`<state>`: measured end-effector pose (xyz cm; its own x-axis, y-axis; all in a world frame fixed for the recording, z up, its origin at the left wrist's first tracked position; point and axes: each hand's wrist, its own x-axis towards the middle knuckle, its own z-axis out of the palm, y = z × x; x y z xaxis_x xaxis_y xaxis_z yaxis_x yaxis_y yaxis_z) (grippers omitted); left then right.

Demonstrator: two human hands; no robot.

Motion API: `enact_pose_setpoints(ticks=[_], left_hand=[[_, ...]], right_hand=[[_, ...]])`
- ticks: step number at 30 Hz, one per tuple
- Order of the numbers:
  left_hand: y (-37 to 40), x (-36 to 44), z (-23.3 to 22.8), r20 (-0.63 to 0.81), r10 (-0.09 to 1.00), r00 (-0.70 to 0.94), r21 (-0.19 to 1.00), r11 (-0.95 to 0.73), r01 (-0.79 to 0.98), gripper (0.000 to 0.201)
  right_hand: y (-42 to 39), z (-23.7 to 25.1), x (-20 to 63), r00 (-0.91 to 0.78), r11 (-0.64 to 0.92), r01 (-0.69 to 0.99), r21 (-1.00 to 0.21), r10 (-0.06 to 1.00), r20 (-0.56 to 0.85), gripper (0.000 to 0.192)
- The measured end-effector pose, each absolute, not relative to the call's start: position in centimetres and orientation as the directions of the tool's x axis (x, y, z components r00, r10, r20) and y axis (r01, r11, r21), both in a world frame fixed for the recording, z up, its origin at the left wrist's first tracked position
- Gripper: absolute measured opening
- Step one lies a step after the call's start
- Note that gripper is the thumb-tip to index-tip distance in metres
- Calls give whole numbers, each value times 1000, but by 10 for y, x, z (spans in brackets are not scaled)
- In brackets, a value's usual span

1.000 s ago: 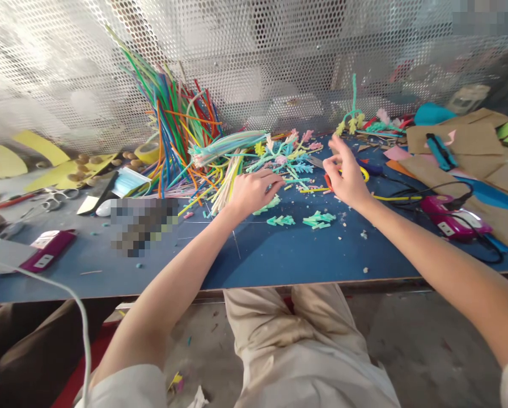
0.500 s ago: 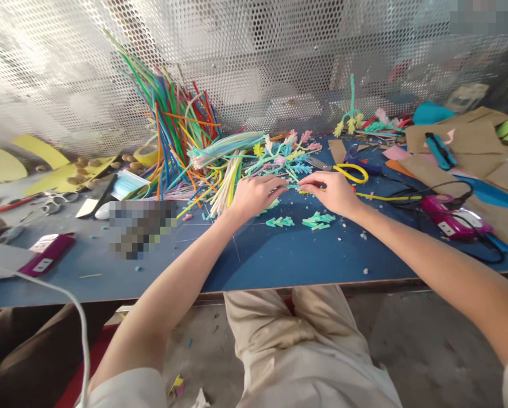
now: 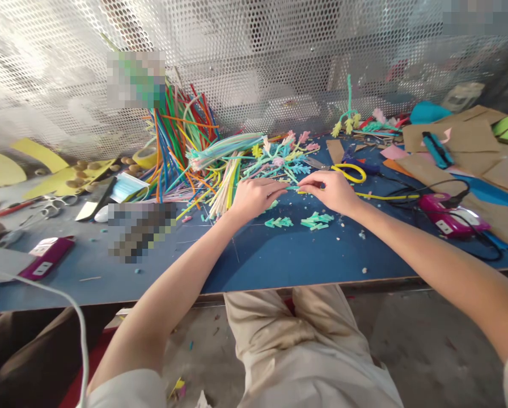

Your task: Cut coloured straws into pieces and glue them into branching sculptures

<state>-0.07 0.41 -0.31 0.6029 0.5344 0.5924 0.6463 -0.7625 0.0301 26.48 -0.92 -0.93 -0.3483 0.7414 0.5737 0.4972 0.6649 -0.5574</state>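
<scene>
My left hand [image 3: 256,196] and my right hand [image 3: 331,191] meet fingertip to fingertip over the blue table [image 3: 279,260], both pinching a small teal pipe-cleaner piece [image 3: 293,187]. Just behind them lies a heap of pastel pipe-cleaner branches [image 3: 286,156]. Two small teal branch pieces [image 3: 278,222] [image 3: 317,220] lie on the table in front of my hands. A big bundle of coloured sticks [image 3: 177,136] leans on the mesh wall to the left.
Yellow-handled scissors [image 3: 350,172] lie right of my hands. A pink glue gun [image 3: 449,212] with black cable sits at right, brown cardboard [image 3: 458,139] behind it. A magenta device [image 3: 45,258], metal scissors [image 3: 52,207] and a face mask [image 3: 127,186] lie at left. Perforated metal screen [image 3: 279,56] backs the table.
My right hand came down from a raised, spread position and moved left to meet my left hand. Both now pinch the teal piece; little has moved in the last half second.
</scene>
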Motion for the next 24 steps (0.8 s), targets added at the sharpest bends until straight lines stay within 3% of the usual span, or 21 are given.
enact_pose_setpoints(ticks=[15, 19, 22, 24], left_hand=[[1, 0, 0, 617, 570, 543, 49, -716, 696, 28], [3, 0, -1, 578, 598, 555, 70, -714, 697, 28], [2, 1, -1, 578, 617, 533, 85, -696, 713, 29], [1, 2, -1, 587, 622, 518, 95, -689, 719, 27]], right_hand=[[-16, -3, 263, -361, 642, 496, -584, 765, 534, 26], [-1, 10, 294, -301, 566, 687, -456, 793, 530, 37], [18, 16, 340, -156, 338, 902, -268, 834, 529, 36], [31, 15, 371, -96, 176, 974, -145, 894, 438, 42]])
